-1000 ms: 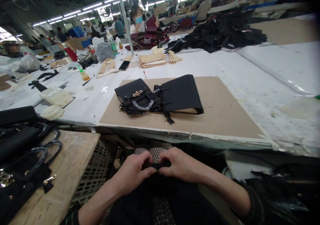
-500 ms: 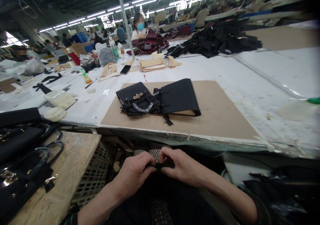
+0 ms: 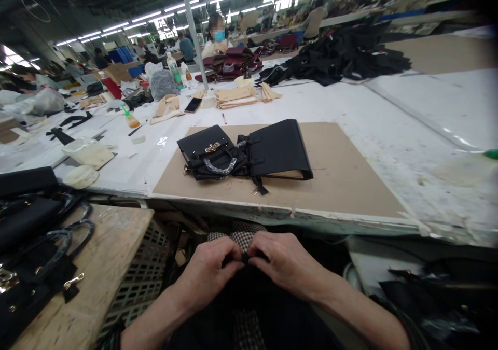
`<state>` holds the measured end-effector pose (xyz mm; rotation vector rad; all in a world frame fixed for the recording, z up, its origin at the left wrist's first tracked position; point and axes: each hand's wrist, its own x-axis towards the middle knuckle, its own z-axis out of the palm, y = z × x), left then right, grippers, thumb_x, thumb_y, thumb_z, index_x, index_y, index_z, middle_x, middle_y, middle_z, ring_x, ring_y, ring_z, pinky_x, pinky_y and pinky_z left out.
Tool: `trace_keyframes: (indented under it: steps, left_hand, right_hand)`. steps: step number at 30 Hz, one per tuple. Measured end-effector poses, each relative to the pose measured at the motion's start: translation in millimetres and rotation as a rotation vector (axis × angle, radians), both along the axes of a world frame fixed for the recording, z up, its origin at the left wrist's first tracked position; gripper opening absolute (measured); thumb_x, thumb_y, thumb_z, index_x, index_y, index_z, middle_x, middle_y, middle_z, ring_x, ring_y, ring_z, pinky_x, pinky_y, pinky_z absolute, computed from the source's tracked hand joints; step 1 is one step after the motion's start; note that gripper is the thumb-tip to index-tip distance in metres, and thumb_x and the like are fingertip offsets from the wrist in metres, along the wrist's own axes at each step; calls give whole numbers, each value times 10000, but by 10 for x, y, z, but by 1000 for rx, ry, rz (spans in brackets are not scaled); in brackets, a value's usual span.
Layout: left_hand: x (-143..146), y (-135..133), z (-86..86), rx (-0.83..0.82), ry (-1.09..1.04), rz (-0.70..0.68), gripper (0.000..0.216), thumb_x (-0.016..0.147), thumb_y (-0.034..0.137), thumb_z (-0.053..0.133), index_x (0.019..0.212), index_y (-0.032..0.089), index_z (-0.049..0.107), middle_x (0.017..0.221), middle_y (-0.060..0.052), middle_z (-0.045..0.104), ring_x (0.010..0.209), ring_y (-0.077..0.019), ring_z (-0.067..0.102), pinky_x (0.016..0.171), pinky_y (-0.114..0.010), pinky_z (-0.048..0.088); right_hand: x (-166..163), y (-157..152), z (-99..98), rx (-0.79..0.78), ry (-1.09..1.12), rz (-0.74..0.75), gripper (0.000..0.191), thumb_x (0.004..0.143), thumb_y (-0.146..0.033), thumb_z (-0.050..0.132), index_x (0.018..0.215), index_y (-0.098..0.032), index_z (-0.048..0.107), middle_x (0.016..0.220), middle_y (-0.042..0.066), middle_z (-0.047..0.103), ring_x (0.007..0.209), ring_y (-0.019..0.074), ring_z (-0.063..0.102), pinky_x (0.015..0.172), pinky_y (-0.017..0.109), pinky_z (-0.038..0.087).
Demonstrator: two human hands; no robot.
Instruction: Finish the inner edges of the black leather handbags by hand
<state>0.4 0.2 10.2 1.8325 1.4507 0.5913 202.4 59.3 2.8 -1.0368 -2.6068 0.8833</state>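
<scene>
Close to my body, below the table edge, my left hand (image 3: pixel 218 264) and my right hand (image 3: pixel 278 259) meet with thumbs and fingers pinched together. Between the fingertips is a bit of something black (image 3: pixel 245 258); against the dark clothing I cannot make out what it is. Beyond them on the table lies a black handbag (image 3: pixel 278 150), spread in two parts, with a gold clasp (image 3: pixel 212 147) and a plastic-wrapped handle (image 3: pixel 220 167). Neither hand touches the bag.
The bag rests on a brown board (image 3: pixel 342 184). More black handbags (image 3: pixel 31 236) lie on a wooden bench (image 3: pixel 112 236) at left, and dark pieces (image 3: pixel 447 298) lie at right. Farther back are a phone (image 3: pixel 193 105), beige pieces (image 3: pixel 236 97), a black heap (image 3: pixel 334 57) and a masked person (image 3: pixel 218 33).
My hands have drawn slightly closer together, still pinched near my lap. The view has shifted a little; the bag on the table stays put.
</scene>
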Motion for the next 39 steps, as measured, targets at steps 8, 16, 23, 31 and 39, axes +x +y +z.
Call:
trace_keyframes:
  steps: [8, 16, 23, 31, 39]
  left_hand:
    - [-33, 9, 6, -48, -35, 33, 72, 815, 158, 686, 861, 200, 649, 856, 23, 661, 820, -141, 592, 756, -231, 407]
    - [-21, 40, -13, -68, -49, 18, 88, 822, 158, 687, 870, 206, 631, 844, 43, 657, 804, -127, 595, 736, -216, 411]
    - [-36, 40, -28, 6, 15, -70, 102, 856, 143, 662, 915, 221, 632, 901, 38, 666, 859, -130, 610, 776, -211, 437]
    - [-49, 12, -56, 199, 237, -250, 156, 957, 178, 520, 1031, 241, 642, 1123, 12, 660, 932, -137, 648, 793, -210, 482]
    - [-64, -1, -41, 264, 265, -272, 189, 977, 196, 484, 1060, 237, 648, 1124, 0, 663, 914, -130, 656, 758, -204, 500]
  right_hand:
    - [-44, 20, 18, -105, 90, 7, 95, 763, -107, 628, 774, -201, 637, 833, -7, 665, 763, 155, 606, 680, 234, 404]
    - [-9, 51, -41, -116, 112, 42, 113, 753, -76, 650, 752, -189, 647, 812, -10, 660, 753, 142, 606, 677, 216, 408]
    - [22, 94, -68, -85, 112, 109, 130, 783, -72, 641, 802, -198, 670, 864, 0, 675, 808, 153, 628, 715, 216, 424]
    - [-9, 74, -37, -126, 121, 46, 90, 778, -107, 649, 775, -188, 687, 797, 4, 677, 759, 156, 623, 696, 224, 433]
    - [4, 53, -65, -151, 144, 38, 89, 756, -108, 664, 760, -190, 697, 786, -4, 681, 753, 151, 621, 695, 224, 426]
